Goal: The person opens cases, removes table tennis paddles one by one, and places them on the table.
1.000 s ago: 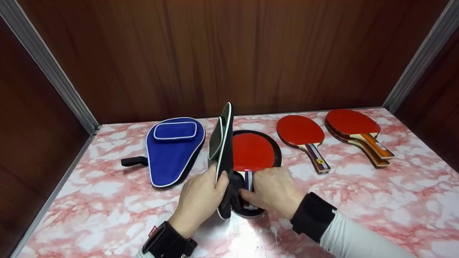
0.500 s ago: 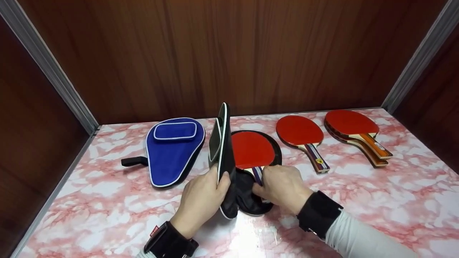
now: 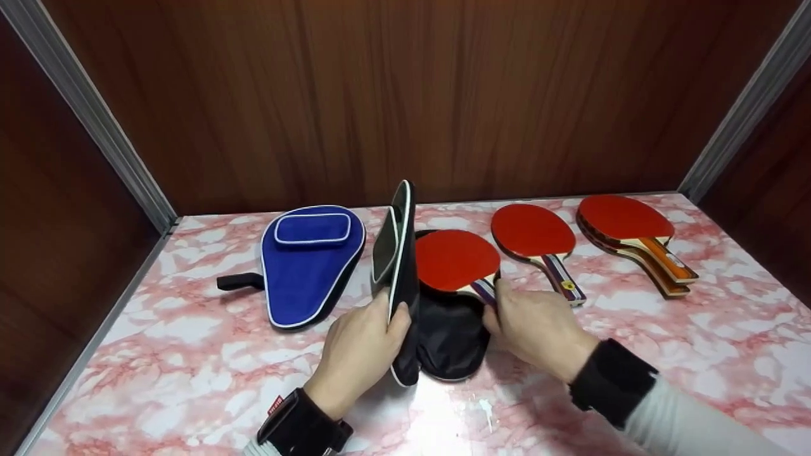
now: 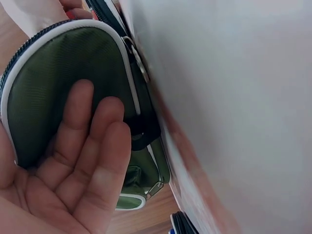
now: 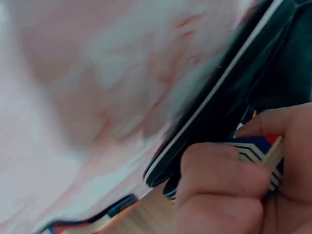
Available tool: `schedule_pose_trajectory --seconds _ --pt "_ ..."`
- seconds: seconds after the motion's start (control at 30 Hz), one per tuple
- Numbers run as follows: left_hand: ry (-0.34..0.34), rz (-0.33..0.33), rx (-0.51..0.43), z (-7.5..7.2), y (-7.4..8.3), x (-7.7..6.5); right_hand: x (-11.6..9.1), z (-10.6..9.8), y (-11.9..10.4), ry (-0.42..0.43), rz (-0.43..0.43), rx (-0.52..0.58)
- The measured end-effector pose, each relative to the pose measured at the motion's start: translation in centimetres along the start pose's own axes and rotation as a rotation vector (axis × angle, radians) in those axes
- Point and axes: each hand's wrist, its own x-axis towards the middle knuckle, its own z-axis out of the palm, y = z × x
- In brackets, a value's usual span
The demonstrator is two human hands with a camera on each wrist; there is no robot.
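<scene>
A dark green paddle case [image 3: 405,297] with white piping lies opened, its pocketed cover standing upright and its black-lined half [image 3: 453,339] flat on the table. My left hand [image 3: 364,342] pinches the edge of the raised cover, thumb on the inner side; in the left wrist view several fingers lie against the green outside [image 4: 58,53]. My right hand [image 3: 538,320] grips the striped handle of a red table tennis paddle [image 3: 457,259], seen in the right wrist view as a blue and cream handle [image 5: 263,151]. The blade overlaps the upper part of the open case.
A blue paddle case [image 3: 303,272] with a black strap lies on the left. To the right are another red paddle [image 3: 532,231] and a stack of red paddles [image 3: 624,218] with orange handles. Brown wood-look panels [image 3: 418,101] enclose the pink marbled table [image 3: 209,380].
My right hand has moved right with the paddle, whose handle has swung to the right and off the case's narrow end, baring the black lining. My left hand keeps the cover upright.
</scene>
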Motion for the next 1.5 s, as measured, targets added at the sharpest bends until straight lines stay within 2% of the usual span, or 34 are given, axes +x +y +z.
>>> schedule_pose_trajectory --seconds 0.1,0.2,0.4,0.7,0.83,1.0,1.17,1.5 --pt "0.003 -0.002 0.007 0.1 0.0 0.0 -0.4 -0.2 0.9 0.000 -0.005 -0.023" --pt "0.003 -0.006 0.010 0.3 0.0 -0.1 -0.6 -0.4 1.8 -0.020 0.019 -0.009" --pt "-0.004 -0.015 0.013 0.3 0.1 -0.1 -1.4 -1.1 3.1 0.000 0.008 0.038" --pt "0.015 0.020 0.011 0.2 0.2 -0.1 -1.4 -2.6 5.5 -0.096 0.216 0.160" --pt "0.025 0.033 0.018 0.2 0.1 -0.1 -1.0 -2.9 7.7 -0.132 0.318 0.163" --pt "0.021 0.027 0.025 0.4 0.0 0.0 -0.8 -2.1 10.5 -0.201 0.423 0.125" --pt "0.013 0.020 0.025 0.5 0.0 0.1 -1.0 -1.3 12.0 -0.266 0.473 0.106" --pt "0.001 0.005 0.020 0.4 -0.1 0.1 -0.6 -0.4 12.0 -0.277 0.475 0.068"
